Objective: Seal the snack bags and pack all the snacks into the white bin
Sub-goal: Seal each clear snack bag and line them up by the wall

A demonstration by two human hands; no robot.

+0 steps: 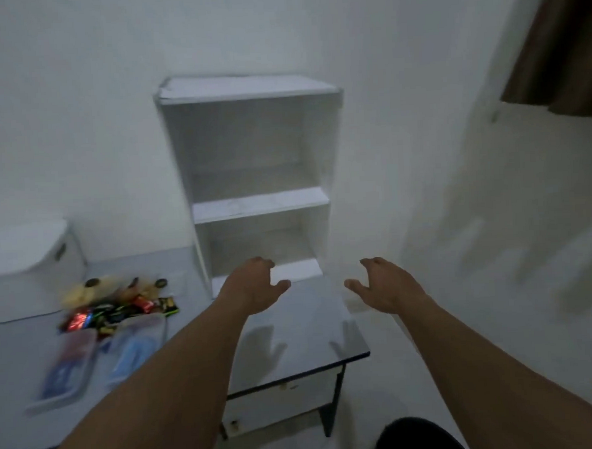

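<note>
Left hand (256,288) and right hand (383,285) hover loose-fingered, holding nothing; shiny bright-wrapped snacks (120,307) heaped between two blurry clear bags (68,365) and the white bin (25,262)

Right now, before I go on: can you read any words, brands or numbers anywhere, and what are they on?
No text can be read; the view is blurred.
snack wrappers: coloured print, too blurred to read.
clear bag: blue print, too blurred to read.
second clear bag: blue print, too blurred to read.
white bin: small dark mark on its side, unreadable.
white shelf: no lettering seen.
</note>
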